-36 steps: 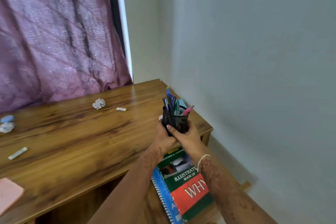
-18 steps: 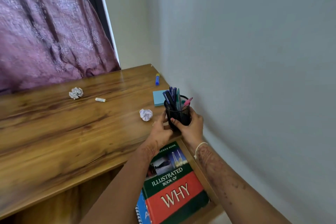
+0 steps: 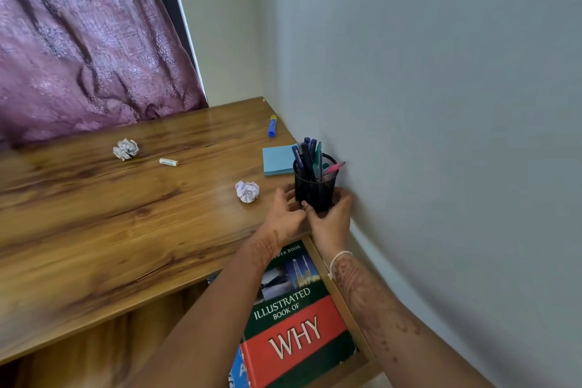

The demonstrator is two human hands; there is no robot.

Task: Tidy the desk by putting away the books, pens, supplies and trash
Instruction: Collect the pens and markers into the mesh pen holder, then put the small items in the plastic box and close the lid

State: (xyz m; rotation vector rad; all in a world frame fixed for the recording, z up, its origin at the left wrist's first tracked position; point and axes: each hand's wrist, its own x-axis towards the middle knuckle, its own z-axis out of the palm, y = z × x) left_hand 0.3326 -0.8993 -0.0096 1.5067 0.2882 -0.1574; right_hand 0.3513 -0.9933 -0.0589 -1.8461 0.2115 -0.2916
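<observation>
Purple curtain point(image 3: 78, 41) hangs behind the far left of the wooden worktop point(image 3: 94, 230). One crumpled paper ball point(image 3: 126, 149) lies on the worktop near the curtain, with a small white tube point(image 3: 168, 162) just to its right (label unreadable). A second paper ball point(image 3: 247, 191) lies nearer the front edge, just left of the hands. A blue marker point(image 3: 272, 126) with a yellow cap lies by the back right corner. In front of it is a light blue sticky-note pad point(image 3: 278, 159).

The black mesh pen holder point(image 3: 314, 187) stands upright at the worktop's right end, close to the wall point(image 3: 441, 104), and holds several pens point(image 3: 307, 157). The left hand point(image 3: 285, 214) has its fingers curled against the holder's left side. The right hand point(image 3: 332, 217) wraps around its lower right side. The holder's base is hidden, so I cannot tell whether it touches the worktop. Below, a book point(image 3: 293, 324) titled "Illustrated Book of Why" lies flat on a lower shelf point(image 3: 362, 365).
</observation>
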